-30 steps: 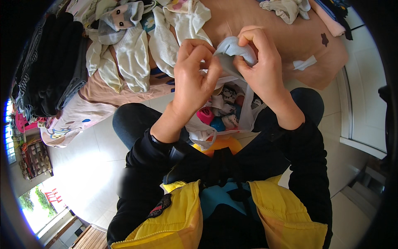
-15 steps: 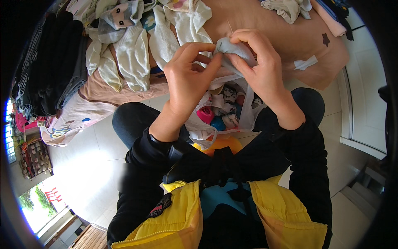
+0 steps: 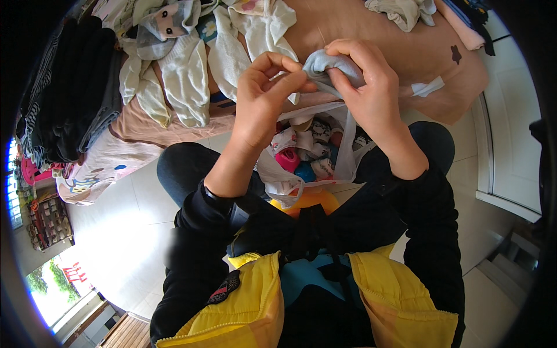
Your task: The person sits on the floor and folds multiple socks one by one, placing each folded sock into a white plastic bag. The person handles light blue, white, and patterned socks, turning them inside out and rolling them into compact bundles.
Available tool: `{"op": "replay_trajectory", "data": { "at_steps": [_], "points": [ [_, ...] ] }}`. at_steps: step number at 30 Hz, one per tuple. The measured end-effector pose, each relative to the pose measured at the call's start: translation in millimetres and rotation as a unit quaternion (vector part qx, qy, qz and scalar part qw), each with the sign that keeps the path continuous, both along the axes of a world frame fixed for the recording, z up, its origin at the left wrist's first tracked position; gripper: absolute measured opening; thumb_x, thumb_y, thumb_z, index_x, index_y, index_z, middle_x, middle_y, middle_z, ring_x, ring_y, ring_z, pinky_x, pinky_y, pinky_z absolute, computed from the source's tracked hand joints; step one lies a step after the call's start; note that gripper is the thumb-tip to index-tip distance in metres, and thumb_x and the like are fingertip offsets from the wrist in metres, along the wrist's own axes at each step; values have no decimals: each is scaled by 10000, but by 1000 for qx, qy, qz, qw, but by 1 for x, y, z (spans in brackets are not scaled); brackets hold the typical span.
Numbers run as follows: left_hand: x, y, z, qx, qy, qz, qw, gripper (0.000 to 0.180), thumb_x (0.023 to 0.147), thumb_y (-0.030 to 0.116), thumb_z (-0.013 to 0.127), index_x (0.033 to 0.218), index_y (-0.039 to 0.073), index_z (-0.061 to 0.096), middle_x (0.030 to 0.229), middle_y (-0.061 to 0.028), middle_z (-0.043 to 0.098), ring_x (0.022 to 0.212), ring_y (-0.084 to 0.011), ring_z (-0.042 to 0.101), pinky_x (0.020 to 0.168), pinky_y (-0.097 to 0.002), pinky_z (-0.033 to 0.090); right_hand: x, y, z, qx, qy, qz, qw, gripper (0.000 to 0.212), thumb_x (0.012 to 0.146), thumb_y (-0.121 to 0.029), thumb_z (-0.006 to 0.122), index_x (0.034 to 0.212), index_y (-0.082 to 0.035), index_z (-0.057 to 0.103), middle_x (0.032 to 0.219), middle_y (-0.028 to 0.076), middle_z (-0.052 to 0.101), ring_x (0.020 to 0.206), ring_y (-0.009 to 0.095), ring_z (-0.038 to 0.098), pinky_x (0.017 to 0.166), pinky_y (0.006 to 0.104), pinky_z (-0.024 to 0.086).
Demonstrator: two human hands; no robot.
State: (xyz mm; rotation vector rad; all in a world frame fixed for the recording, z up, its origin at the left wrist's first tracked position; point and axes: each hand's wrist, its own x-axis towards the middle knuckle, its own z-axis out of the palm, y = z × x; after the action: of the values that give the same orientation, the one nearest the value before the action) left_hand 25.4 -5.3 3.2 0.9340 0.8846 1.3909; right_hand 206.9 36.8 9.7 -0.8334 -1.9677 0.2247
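Over the edge of the brown-covered bed, both hands are at a pale blue-grey sock (image 3: 333, 64) bunched into a small roll. My right hand (image 3: 371, 84) is closed round it, thumb in front and fingers behind. My left hand (image 3: 261, 95) pinches at the roll's left edge, thumb against forefinger. Below them, between my knees, an opened white plastic bag (image 3: 346, 153) holds several balled-up socks (image 3: 320, 152) in white, pink, blue and patterned cloth. Left of my hands, white socks (image 3: 188, 81) lie flat over the bed's edge.
A stack of dark folded clothes (image 3: 75, 87) stands at the far left of the bed (image 3: 325, 23). Cream cloth (image 3: 403, 13) lies at the back right, with a small white piece (image 3: 428, 88) nearer. Something yellow-orange (image 3: 316, 202) sits under the bag. A white door (image 3: 516, 127) is at right.
My left hand has shifted slightly, its fingers now more curled at the sock's left edge. The sock has turned a little in my right hand and shows more of its rolled fold.
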Motion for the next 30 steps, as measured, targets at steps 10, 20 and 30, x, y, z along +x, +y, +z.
{"op": "replay_trajectory", "data": {
  "at_steps": [10, 20, 30],
  "points": [
    [9, -6, -1, 101, 279, 121, 947, 222, 824, 34, 779, 966, -37, 624, 806, -75, 677, 688, -72, 627, 621, -213, 544, -4, -7, 3, -13, 3, 40, 999, 316, 770, 12, 716, 1057, -89, 632, 957, 79, 649, 893, 295, 610, 768, 387, 502],
    [9, -6, 5, 82, 164, 78, 980, 164, 868, 7, 729, 921, -72, 596, 809, -120, 692, 708, -134, 691, 601, -239, 585, -1, -3, -1, -198, 100, 123, 967, 254, 860, -6, 703, 1093, -66, 621, 1002, 90, 653, 915, 219, 656, 799, 302, 514],
    [11, -12, 3, 64, 209, 93, 971, 160, 887, 17, 702, 831, -44, 564, 739, -98, 682, 638, -122, 685, 556, -225, 539, -5, -8, 1, -82, 6, 14, 997, 348, 665, 60, 731, 919, -75, 534, 874, 91, 575, 776, 314, 615, 684, 365, 510]
  ]
}}
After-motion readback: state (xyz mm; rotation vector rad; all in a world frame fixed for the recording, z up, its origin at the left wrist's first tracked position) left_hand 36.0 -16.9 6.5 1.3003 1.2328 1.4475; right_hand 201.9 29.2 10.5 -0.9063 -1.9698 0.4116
